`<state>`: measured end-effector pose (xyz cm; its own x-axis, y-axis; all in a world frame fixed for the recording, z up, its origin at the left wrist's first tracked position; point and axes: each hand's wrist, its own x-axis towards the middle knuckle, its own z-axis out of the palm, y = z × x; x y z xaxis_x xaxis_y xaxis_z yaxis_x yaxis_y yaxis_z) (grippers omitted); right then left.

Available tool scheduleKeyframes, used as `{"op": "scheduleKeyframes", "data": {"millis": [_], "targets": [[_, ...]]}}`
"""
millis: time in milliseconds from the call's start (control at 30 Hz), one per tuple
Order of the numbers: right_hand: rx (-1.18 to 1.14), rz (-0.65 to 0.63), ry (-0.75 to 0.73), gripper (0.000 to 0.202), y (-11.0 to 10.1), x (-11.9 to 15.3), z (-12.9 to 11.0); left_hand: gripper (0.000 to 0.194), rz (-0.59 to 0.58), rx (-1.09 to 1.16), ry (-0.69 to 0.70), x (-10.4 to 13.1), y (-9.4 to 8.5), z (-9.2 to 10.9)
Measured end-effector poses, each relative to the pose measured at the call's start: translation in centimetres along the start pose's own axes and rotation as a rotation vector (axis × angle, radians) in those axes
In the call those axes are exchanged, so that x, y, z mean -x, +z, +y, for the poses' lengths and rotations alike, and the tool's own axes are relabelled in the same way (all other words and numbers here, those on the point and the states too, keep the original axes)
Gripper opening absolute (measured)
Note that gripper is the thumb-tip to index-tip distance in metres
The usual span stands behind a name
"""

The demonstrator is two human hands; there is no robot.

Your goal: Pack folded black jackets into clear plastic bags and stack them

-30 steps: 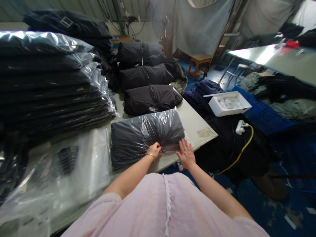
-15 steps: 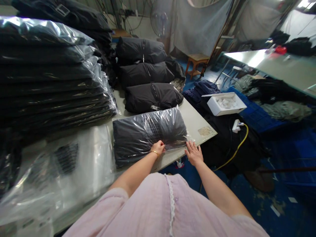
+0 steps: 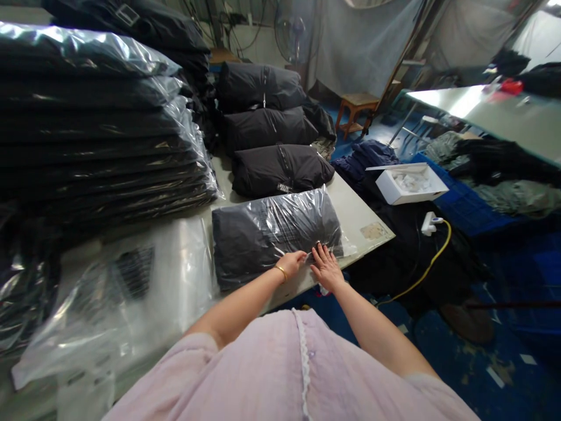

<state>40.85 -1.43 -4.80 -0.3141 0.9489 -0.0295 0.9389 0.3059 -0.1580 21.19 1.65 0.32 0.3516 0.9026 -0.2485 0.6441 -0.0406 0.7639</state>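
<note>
A dark folded garment in a clear plastic bag (image 3: 272, 234) lies on the table (image 3: 368, 219) in front of me. My left hand (image 3: 291, 264), with a gold bangle at its wrist, pinches the bag's near edge, right of the middle. Beside it, my right hand (image 3: 326, 266) rests with fingers spread flat on the bag's near right part. The fingertips of both hands are close together. Just behind the bag lies a folded black garment (image 3: 280, 168) with a small white-lettered label.
A tall stack of bagged dark garments (image 3: 96, 128) stands at the left. Clear plastic bags (image 3: 175, 275) lie before it. More folded black garments (image 3: 263, 88) sit behind. Right of the table are a white box (image 3: 412, 186), a power strip (image 3: 432, 223) with yellow cord, and blue crates (image 3: 473, 199).
My right hand has moved left from the bag's right corner onto its near part. My left hand has slid slightly right along the near edge. The view has shifted a little.
</note>
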Motion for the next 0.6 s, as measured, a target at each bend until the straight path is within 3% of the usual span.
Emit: {"op": "scheduleKeyframes", "data": {"millis": [133, 267, 400, 500, 600], "targets": [[-0.010, 0.033, -0.009, 0.066, 0.5, 0.2, 0.3, 0.046, 0.027, -0.254, 0.373, 4.7, -0.3, -1.1], [-0.009, 0.076, 0.008, 0.067, 0.9, 0.4, -0.2, 0.039, 0.229, -0.473, 0.506, 10.0, -1.7, -3.9], [0.002, 0.082, 0.008, 0.068, 1.1, 0.5, -0.3, 0.039, 0.435, -0.672, 0.406, 14.1, -3.6, -8.0], [0.007, 0.075, 0.011, 0.069, 1.2, 0.5, -0.2, 0.039, 0.482, -0.740, 0.357, 15.7, -4.5, -10.9], [0.003, 0.064, 0.024, 0.069, 1.3, 0.5, -0.1, 0.030, 0.511, -0.798, 0.377, 15.9, -5.0, -12.5]]}}
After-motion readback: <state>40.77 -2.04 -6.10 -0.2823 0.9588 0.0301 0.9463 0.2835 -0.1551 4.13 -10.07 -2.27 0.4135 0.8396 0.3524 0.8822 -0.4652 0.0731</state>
